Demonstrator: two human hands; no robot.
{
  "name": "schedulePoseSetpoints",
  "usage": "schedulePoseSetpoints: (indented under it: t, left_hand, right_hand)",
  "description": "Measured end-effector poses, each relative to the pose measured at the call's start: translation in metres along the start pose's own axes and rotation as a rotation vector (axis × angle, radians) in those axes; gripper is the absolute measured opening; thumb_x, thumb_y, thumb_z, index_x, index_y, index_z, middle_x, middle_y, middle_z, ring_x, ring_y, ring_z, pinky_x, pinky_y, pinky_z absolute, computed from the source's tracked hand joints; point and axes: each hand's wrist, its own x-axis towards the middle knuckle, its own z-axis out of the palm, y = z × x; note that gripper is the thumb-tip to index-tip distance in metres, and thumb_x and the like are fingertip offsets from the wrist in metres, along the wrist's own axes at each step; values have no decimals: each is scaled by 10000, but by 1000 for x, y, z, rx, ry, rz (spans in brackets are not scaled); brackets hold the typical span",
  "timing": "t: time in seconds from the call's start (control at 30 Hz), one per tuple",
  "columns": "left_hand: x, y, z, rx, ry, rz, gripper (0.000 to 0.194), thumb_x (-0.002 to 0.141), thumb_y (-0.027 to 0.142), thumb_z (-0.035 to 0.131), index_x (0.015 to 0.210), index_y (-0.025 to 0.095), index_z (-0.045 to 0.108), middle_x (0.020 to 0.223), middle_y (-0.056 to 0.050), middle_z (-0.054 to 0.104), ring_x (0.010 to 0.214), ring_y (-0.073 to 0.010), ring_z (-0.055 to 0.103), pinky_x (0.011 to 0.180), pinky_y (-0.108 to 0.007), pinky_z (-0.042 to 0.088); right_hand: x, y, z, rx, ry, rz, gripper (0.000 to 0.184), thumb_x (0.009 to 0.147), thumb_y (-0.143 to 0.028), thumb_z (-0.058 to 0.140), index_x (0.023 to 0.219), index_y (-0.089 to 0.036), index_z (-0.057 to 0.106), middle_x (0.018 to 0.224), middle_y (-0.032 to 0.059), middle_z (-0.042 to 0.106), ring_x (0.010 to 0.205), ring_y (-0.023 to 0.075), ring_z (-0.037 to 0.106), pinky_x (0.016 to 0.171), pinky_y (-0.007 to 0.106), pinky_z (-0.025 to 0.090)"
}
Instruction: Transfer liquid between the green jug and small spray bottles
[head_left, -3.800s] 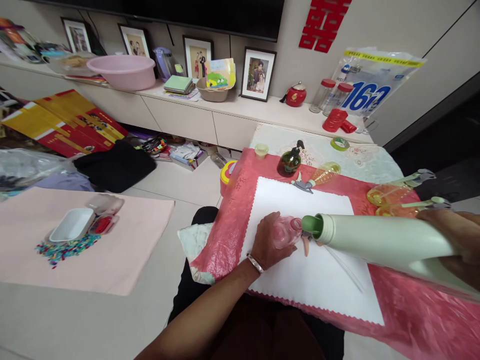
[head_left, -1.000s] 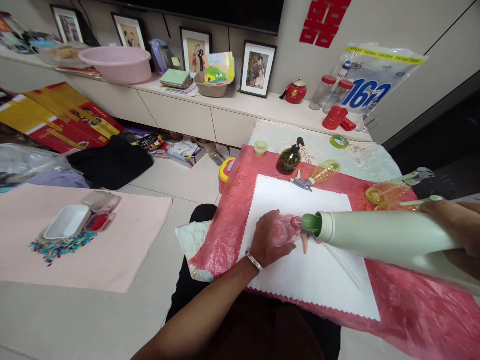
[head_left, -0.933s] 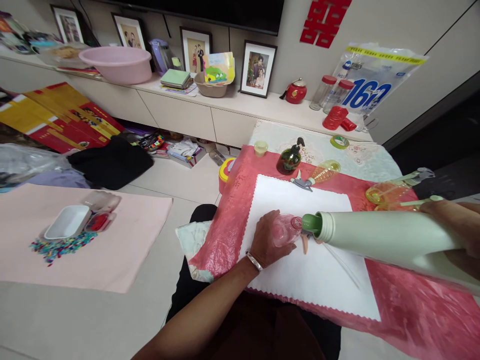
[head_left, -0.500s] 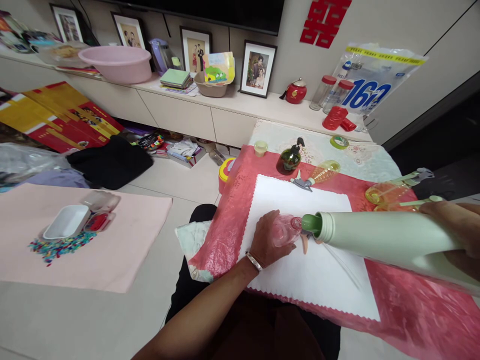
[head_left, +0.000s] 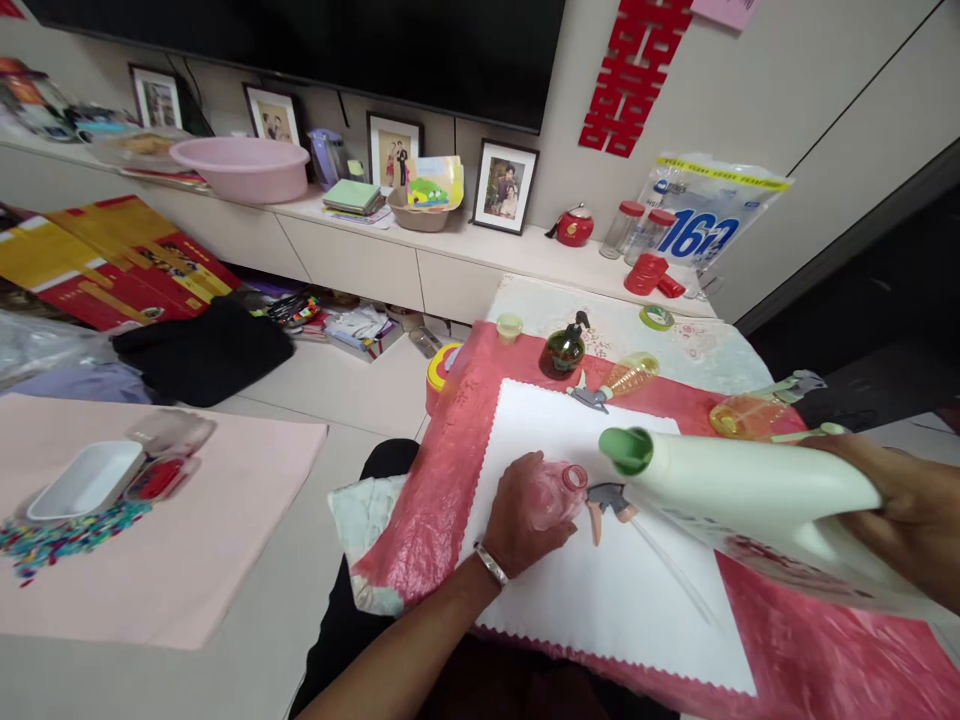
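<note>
My left hand (head_left: pixel 517 515) is wrapped round a clear pink spray bottle (head_left: pixel 553 495) without its top, its open neck tilted up and to the right. By its handle, my right hand (head_left: pixel 892 500) grips a large pale green jug (head_left: pixel 757 480), held tilted over the white mat (head_left: pixel 660 600). The jug's green spout (head_left: pixel 625 450) sits up and to the right of the bottle neck, apart from it. A grey and peach spray trigger head (head_left: pixel 609 500) with a long clear tube lies on the mat beside the bottle.
Beyond the mat are a dark green pump bottle (head_left: pixel 564 350), an amber spray bottle (head_left: pixel 630 375), a small cup (head_left: pixel 509 327) and green tape (head_left: pixel 657 317). A yellow spray bottle (head_left: pixel 739 415) stands at the right. On a pink sheet (head_left: pixel 247 500) at left sits a white tray (head_left: pixel 90 480).
The jug's spout has moved away from the pink bottle's neck, exposing the trigger head. The bottle neck now points more upward. The camera view has tipped up slightly.
</note>
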Motion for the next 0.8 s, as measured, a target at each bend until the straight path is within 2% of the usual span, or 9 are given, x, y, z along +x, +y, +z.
schedulePoseSetpoints:
  t: [0.07,0.17,0.23,0.3,0.43,0.5,0.57,0.7,0.8]
  left_hand:
    - [0,0,1,-7,0,-3,909,635,434,789,1391,206,339,1322,-140,521,1224,-349,544,1045,-558,468]
    - [0,-2,2,-9,8,-11,899,622,415,786,1379,197,353,1310,-138,529,1222,-345,547,1050,-549,470]
    - [0,-2,3,-8,19,-25,885,614,386,779,1370,186,364,1300,-140,535,1219,-342,551,1052,-540,475]
    - [1,-2,3,-13,26,-41,875,603,359,774,1360,178,376,1293,-143,539,1212,-341,558,1048,-531,485]
    - [3,2,1,-26,12,-78,871,576,288,770,1352,191,386,1287,-141,550,1196,-340,573,1033,-524,505]
    - [4,4,-1,-30,7,-105,862,569,239,753,1349,204,388,1285,-133,555,1188,-335,581,1028,-522,511]
    - [4,6,-2,-38,2,-129,849,570,213,737,1344,205,389,1291,-131,553,1190,-330,583,1026,-518,514]
    - [5,9,-4,-40,-17,-137,851,572,219,743,1344,184,387,1284,-142,553,1190,-326,586,1027,-507,511]
    - [6,11,-5,-44,-31,-138,853,579,216,738,1350,181,375,1285,-145,551,1197,-323,583,1022,-497,513]
  right_hand:
    - [3,8,0,99,8,152,454,717,-543,452,1052,-313,653,847,-49,642,621,128,559,524,203,350]
    - [11,7,-3,326,0,587,492,616,-518,470,991,-282,685,809,-29,624,675,150,566,568,232,370]
    - [17,-1,-1,480,83,869,455,572,-466,542,934,-239,701,736,-10,590,652,149,515,552,235,335]
    - [20,-11,9,612,194,1042,381,550,-369,618,874,-185,701,702,0,569,643,139,480,526,224,310]
    - [23,-26,54,743,373,1114,285,677,-184,685,951,-105,678,737,1,567,634,95,481,538,179,369]
    - [24,-33,82,784,435,1106,220,835,-222,700,991,-80,637,788,3,553,655,66,487,580,152,415]
    - [25,-39,107,822,476,1096,259,949,-321,643,1005,-72,603,836,9,541,701,70,517,622,162,469]
    - [27,-50,145,880,509,1090,296,995,-368,588,1018,-73,581,870,22,541,730,73,533,646,175,500]
    - [24,-53,164,914,494,1069,310,998,-382,582,1002,-72,581,844,17,536,709,70,527,637,174,495]
